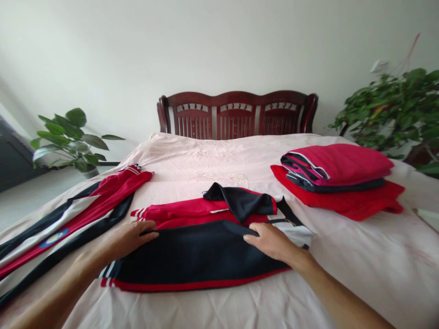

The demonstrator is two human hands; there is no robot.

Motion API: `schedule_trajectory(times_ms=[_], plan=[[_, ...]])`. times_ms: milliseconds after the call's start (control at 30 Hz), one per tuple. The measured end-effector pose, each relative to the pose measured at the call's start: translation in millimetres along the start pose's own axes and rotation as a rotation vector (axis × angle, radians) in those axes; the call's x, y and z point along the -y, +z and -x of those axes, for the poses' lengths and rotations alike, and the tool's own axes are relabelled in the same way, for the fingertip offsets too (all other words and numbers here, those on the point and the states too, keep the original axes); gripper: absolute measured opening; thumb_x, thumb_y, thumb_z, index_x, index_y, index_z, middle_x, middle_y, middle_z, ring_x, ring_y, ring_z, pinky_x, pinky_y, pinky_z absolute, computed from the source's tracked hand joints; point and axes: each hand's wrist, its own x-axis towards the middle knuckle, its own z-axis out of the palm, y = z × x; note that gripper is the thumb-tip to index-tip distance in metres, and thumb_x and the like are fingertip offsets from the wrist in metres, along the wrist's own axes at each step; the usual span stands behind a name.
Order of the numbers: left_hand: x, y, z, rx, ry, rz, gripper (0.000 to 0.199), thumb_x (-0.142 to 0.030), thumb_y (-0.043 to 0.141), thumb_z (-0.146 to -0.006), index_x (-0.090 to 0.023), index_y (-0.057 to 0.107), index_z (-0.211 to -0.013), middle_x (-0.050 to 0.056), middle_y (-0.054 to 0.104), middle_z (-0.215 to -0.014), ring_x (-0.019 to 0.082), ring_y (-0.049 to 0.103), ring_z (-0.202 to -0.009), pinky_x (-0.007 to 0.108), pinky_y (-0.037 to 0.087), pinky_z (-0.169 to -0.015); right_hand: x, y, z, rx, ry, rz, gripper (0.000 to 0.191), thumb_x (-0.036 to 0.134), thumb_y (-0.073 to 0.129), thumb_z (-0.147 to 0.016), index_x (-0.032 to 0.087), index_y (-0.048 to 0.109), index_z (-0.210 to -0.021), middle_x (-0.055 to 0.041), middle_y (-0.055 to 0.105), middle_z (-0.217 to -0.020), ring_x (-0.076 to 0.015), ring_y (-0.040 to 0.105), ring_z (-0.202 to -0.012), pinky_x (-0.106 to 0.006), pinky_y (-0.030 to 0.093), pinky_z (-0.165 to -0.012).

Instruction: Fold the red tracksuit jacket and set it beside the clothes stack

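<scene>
1. Bare forearms (338, 288) come in from the lower left and lower right of the frame, above a pale pink bed cover (212, 313) that is wrinkled along the bottom edge.
2. Left hand (132, 235), left of lower centre: its grip is together, thumb and forefinger pinching the upper edge of a dark and red garment (192, 256) near its left end.
3. Right hand (270, 240), right of lower centre: its grip is likewise pinched on that edge, near the garment's right end.
4. That garment lies on the bed cover across the lower middle of the frame. Its broad dark part has red along the bottom edge and white stripes at the left end; red cloth shows behind, with a dark, red-trimmed piece folded over it. White cloth shows at the right end.
5. Second garment (73, 226), at left: red, white and dark bands, with a round blue badge.
6. Folded stack (339, 162), at right: magenta on top, dark cloth beneath, bright red at the bottom, jutting out.
7. Headboard (236, 98), upper centre: dark reddish wood, with a leafy plant (77, 118) at left and a bushier plant (398, 107) at right.
</scene>
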Motion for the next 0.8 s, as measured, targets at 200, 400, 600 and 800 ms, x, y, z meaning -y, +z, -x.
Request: schedule_trajectory(times_ms=[200, 400, 600, 800], plan=[[-11, 17.7, 7, -0.136, -0.099, -0.135, 0.03, -0.048, 0.046, -0.092, -0.025, 0.066, -0.09, 0.004, 0.073, -0.09, 0.025, 0.068, -0.087, 0.034, 0.044, -0.078, 4, 10, 19, -0.16, 0.065, 0.167, 0.026, 0.038, 0.047, -0.098, 0.022, 0.065, -0.106, -0.0087, 0.076, -0.094, -0.0264, 0.071, -0.092, -0.031, 0.042, -0.07], [-11, 28.2, 16, -0.223, -0.163, -0.175, 0.032, -0.047, 0.038, -0.096, -0.025, 0.061, -0.091, 0.004, 0.072, -0.092, 0.026, 0.068, -0.09, 0.037, 0.045, -0.082, 0, 8, 14, -0.165, -0.068, 0.041, 0.028, 0.038, 0.043, -0.1, 0.025, 0.062, -0.115, -0.0048, 0.074, -0.109, -0.022, 0.07, -0.099, -0.03, 0.043, -0.078], [-8, 35.9, 18, -0.285, -0.208, -0.09, 0.032, -0.048, 0.037, -0.097, -0.024, 0.058, -0.09, 0.004, 0.07, -0.092, 0.026, 0.066, -0.09, 0.037, 0.045, -0.081, -19, 6, 24, -0.23, -0.042, 0.158, 0.03, 0.044, 0.043, -0.1, 0.024, 0.065, -0.105, -0.006, 0.075, -0.095, -0.0235, 0.071, -0.089, -0.03, 0.041, -0.07], [-2, 40.8, 18, -0.31, -0.202, -0.047, 0.031, -0.047, 0.04, -0.097, -0.025, 0.06, -0.09, 0.004, 0.069, -0.091, 0.024, 0.065, -0.088, 0.037, 0.046, -0.084, -43, 23, 17, -0.305, -0.073, 0.29, 0.028, 0.043, 0.044, -0.1, 0.023, 0.063, -0.095, -0.0043, 0.072, -0.071, -0.0241, 0.071, -0.066, -0.028, 0.029, -0.053]])
